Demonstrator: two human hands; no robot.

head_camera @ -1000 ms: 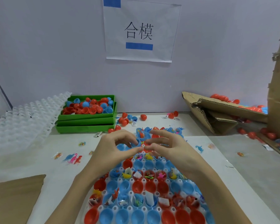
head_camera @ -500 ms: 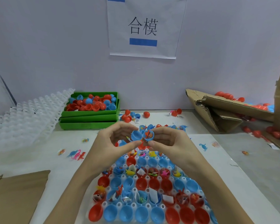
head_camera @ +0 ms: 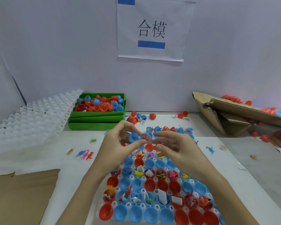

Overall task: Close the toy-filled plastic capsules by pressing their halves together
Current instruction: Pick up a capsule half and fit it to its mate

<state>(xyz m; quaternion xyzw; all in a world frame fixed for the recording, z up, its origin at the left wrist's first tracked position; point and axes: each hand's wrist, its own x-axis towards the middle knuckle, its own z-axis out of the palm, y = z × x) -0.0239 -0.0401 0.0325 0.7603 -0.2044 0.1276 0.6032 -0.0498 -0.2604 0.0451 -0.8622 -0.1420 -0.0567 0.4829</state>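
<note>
Pinched in the left hand (head_camera: 120, 143), a blue capsule (head_camera: 137, 137) is held above the tray (head_camera: 154, 190); right hand (head_camera: 177, 145) relaxed, empty. Misaligned halves risk spilling the toy.

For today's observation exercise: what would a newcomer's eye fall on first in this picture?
First, the two hands at centre: the left hand pinches an open blue capsule with a toy inside, the right hand beside it. Below them lies a white tray of red and blue capsule halves. A paper sign hangs on the wall above.
</note>
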